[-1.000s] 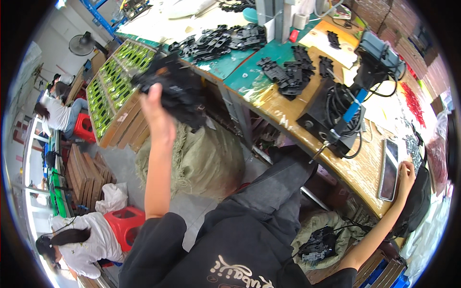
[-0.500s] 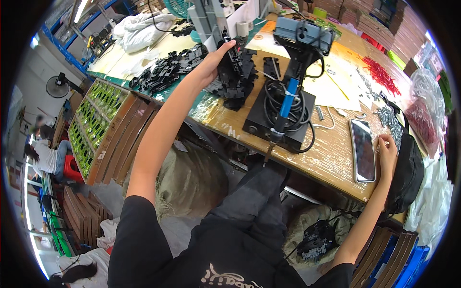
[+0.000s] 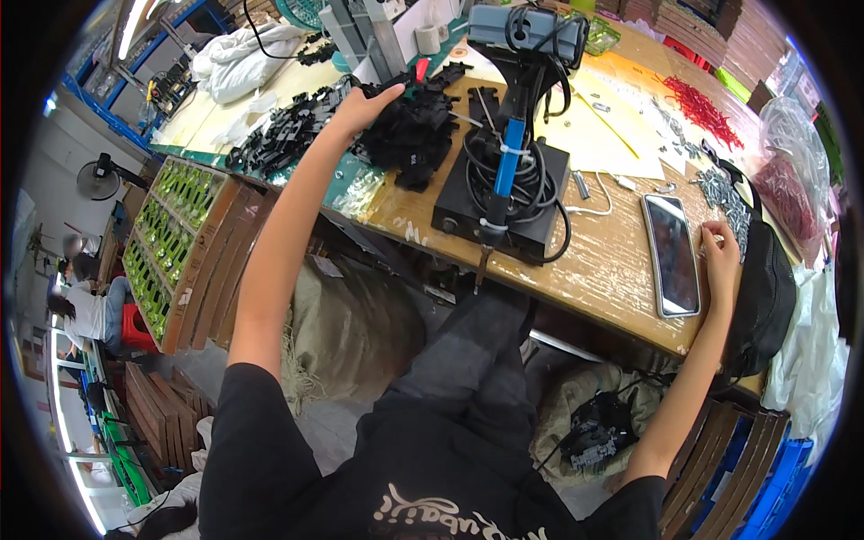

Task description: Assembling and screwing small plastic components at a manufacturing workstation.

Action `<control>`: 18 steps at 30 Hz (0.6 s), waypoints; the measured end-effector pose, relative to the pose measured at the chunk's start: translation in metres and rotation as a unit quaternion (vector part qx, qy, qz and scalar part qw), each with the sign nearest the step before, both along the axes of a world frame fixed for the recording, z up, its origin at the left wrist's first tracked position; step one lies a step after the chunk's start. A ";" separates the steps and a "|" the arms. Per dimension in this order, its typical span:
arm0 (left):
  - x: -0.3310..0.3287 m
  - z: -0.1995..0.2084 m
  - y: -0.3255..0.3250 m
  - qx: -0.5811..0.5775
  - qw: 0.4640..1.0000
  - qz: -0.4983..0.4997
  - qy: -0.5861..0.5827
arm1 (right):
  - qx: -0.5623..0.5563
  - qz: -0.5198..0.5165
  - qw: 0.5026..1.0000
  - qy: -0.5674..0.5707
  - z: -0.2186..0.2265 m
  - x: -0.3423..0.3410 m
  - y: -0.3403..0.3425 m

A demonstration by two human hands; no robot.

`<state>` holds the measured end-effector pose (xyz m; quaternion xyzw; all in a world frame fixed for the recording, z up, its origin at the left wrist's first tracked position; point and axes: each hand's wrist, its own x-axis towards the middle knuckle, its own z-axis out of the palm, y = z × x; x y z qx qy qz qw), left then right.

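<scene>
"Grip, left hand [image 3: 362,109]?"
"At jagged black plastic parts [image 3: 412,144] heaped on the brown wooden worktop [image 3: 603,265]; clamped or loose, cannot tell."
"Right hand [image 3: 721,256]?"
"Beside the silver-edged black phone [image 3: 671,256]; curled, cannot tell if shut."
"Containers?"
"Clear plastic bag [image 3: 794,130] holding dark-red pieces [image 3: 785,202]; tan woven sack [image 3: 553,434], black plastic pieces [image 3: 601,430] inside."

A factory assembly workshop; black moulded plastic parts [image 3: 418,135] lie heaped on a scuffed wooden workbench [image 3: 621,270], with short red wires [image 3: 702,112] and what appears to be a blue-gripped soldering iron [image 3: 509,160]; stacked trays [image 3: 216,270], a bulging woven sack [image 3: 355,328] and a seated co-worker [image 3: 88,315] complete the evidence.
</scene>
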<state>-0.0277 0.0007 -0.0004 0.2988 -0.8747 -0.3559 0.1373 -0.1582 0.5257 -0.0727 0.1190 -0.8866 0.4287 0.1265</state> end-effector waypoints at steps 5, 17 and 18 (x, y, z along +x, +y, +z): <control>-0.001 -0.031 -0.030 -0.154 0.986 0.044 0.051 | 0.006 0.005 1.000 0.016 0.003 -0.001 -0.005; 0.026 -0.026 -0.020 0.452 0.775 0.003 0.441 | -0.104 0.009 0.989 0.105 -0.007 -0.014 0.012; 0.036 -0.022 -0.023 0.499 0.745 -0.006 0.442 | -0.118 0.012 0.988 0.099 -0.008 -0.015 0.013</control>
